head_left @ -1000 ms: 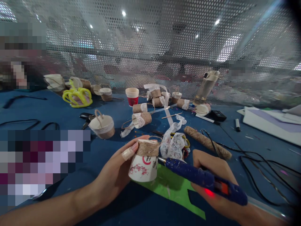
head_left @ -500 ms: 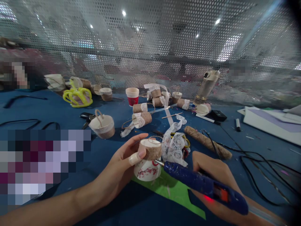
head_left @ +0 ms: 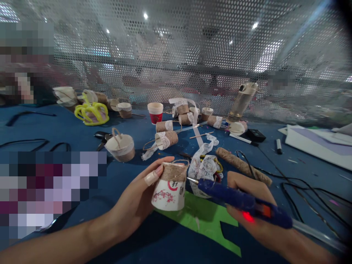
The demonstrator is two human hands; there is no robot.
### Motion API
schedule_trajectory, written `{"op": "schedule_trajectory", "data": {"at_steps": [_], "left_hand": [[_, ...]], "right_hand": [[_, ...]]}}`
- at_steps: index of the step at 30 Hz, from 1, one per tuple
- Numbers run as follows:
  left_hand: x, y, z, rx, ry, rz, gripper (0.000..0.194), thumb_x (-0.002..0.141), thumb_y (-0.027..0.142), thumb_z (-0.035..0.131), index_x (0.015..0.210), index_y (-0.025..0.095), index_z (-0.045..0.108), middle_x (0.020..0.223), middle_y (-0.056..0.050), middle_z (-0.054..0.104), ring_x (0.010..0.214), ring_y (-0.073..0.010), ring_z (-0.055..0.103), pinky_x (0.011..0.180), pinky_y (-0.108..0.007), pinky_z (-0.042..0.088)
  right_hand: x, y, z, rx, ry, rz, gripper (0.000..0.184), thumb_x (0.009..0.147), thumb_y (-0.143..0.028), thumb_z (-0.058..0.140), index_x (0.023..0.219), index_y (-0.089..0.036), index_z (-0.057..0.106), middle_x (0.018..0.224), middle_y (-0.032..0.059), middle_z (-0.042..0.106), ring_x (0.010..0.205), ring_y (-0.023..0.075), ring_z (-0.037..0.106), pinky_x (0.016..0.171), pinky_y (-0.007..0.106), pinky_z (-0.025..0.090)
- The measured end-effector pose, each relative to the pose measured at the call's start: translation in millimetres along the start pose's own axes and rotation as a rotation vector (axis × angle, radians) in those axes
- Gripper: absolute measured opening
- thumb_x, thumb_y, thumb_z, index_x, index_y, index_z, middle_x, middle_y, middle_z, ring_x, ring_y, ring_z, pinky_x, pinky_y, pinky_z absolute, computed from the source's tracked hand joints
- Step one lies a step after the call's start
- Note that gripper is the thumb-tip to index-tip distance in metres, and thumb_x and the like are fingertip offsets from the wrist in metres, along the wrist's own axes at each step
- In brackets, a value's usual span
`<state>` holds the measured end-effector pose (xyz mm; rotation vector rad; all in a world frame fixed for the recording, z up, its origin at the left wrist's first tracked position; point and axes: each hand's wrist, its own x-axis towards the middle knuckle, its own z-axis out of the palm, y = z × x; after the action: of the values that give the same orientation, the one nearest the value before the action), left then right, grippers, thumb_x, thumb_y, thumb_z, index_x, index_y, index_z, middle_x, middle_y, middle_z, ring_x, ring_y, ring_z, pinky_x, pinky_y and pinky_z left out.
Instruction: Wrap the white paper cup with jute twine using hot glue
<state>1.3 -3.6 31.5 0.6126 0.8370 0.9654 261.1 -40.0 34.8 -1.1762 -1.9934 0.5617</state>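
Observation:
My left hand (head_left: 137,198) grips an upside-down white paper cup (head_left: 168,190) with red print, its upper part wound in brown jute twine. My right hand (head_left: 255,209) holds a blue glue gun (head_left: 242,202) with a red light glowing; its metal nozzle points left and sits a little to the right of the cup's twine band. Both hover over a green paper sheet (head_left: 203,220) on the blue table (head_left: 82,139). White lace ribbon (head_left: 202,167) lies just behind the gun.
Several twine-wrapped cups (head_left: 121,146) and rolls (head_left: 166,139) are scattered across the table, with a red cup (head_left: 155,113), a yellow plastic crown (head_left: 92,113), a twine spool (head_left: 242,165), black cables (head_left: 302,187), a bottle (head_left: 242,101) and white boards (head_left: 316,143). A perforated metal screen (head_left: 176,55) closes the back.
The cup was tilted toward me half a second ago and is now back upright-inverted. The glue gun's nozzle has drawn slightly away from the cup to the right.

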Motion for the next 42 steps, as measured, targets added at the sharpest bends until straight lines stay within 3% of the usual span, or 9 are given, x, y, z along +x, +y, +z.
{"op": "schedule_trajectory", "data": {"at_steps": [5,8,12,17,23,26,29,32,42], "left_hand": [[1,-3,0.0,0.003,-0.091,0.000,0.035,0.084,0.030,0.074,0.118,0.022,0.068,0.116,-0.010,0.077,0.102,-0.0272,0.071,0.085,-0.037,0.053],[2,-8,-2.8,0.067,-0.202,-0.048,0.032,0.086,0.028,0.073,0.117,0.023,0.068,0.119,-0.010,0.075,0.106,-0.0269,0.070,0.090,-0.038,0.051],[3,-12,-5.3,0.155,-0.315,-0.098,0.029,0.086,0.028,0.074,0.114,0.023,0.068,0.115,-0.008,0.074,0.101,-0.0226,0.069,0.089,-0.034,0.049],[1,-13,-4.1,0.186,-0.322,-0.093,0.027,0.087,0.029,0.073,0.112,0.024,0.068,0.122,-0.007,0.071,0.102,-0.0227,0.068,0.092,-0.035,0.047],[2,-12,-3.5,0.196,-0.293,-0.086,0.027,0.087,0.031,0.073,0.111,0.022,0.067,0.113,-0.009,0.072,0.102,-0.0263,0.068,0.092,-0.039,0.047],[3,-11,-3.4,0.204,-0.239,-0.080,0.030,0.088,0.033,0.071,0.115,0.022,0.064,0.117,-0.010,0.071,0.102,-0.0275,0.068,0.089,-0.040,0.048],[3,-10,-2.8,0.195,-0.194,-0.055,0.033,0.088,0.033,0.071,0.118,0.024,0.061,0.119,-0.009,0.071,0.098,-0.0258,0.069,0.083,-0.038,0.050],[2,-10,-2.1,0.180,-0.164,-0.037,0.032,0.087,0.031,0.073,0.116,0.024,0.062,0.113,-0.007,0.073,0.098,-0.0239,0.069,0.084,-0.036,0.051],[3,-12,-4.2,0.167,-0.183,-0.018,0.033,0.085,0.032,0.076,0.115,0.023,0.064,0.118,-0.010,0.073,0.099,-0.0254,0.071,0.083,-0.035,0.053]], "right_hand": [[6,-2,-1,0.077,0.124,-0.028,0.022,0.085,-0.010,0.061,0.074,-0.025,0.049,0.071,-0.0032,0.055,0.060,0.0142,0.053,0.056,0.028,0.046],[10,-1,4,0.127,0.196,-0.029,0.018,0.081,-0.019,0.074,0.085,-0.027,0.059,0.099,0.0021,0.067,0.087,0.0213,0.066,0.076,0.034,0.056],[12,2,11,0.333,0.098,0.053,0.022,0.078,-0.019,0.080,0.090,-0.028,0.063,0.120,0.0033,0.070,0.113,0.0260,0.066,0.096,0.039,0.054],[6,6,14,0.453,-0.016,0.072,0.016,0.083,-0.017,0.077,0.091,-0.024,0.065,0.119,0.0049,0.073,0.115,0.0251,0.067,0.098,0.038,0.054],[4,9,15,0.410,0.033,-0.006,0.016,0.085,-0.017,0.076,0.089,-0.026,0.064,0.107,0.0021,0.074,0.119,0.0258,0.065,0.111,0.045,0.045],[2,6,14,0.462,0.032,-0.032,0.021,0.084,-0.012,0.075,0.089,-0.027,0.061,0.101,0.0002,0.074,0.108,0.0227,0.068,0.104,0.041,0.049],[0,1,15,0.498,0.026,0.034,0.020,0.083,-0.014,0.076,0.087,-0.027,0.061,0.090,-0.0024,0.072,0.083,0.0162,0.069,0.077,0.029,0.055],[-1,-3,14,0.426,0.034,0.148,0.013,0.083,-0.020,0.077,0.085,-0.025,0.065,0.078,-0.0034,0.069,0.063,0.0122,0.062,0.058,0.024,0.048],[7,-11,14,0.407,0.045,0.378,0.022,0.078,-0.036,0.080,0.076,-0.021,0.064,0.071,-0.0019,0.066,0.063,0.0144,0.060,0.059,0.027,0.049]]}}
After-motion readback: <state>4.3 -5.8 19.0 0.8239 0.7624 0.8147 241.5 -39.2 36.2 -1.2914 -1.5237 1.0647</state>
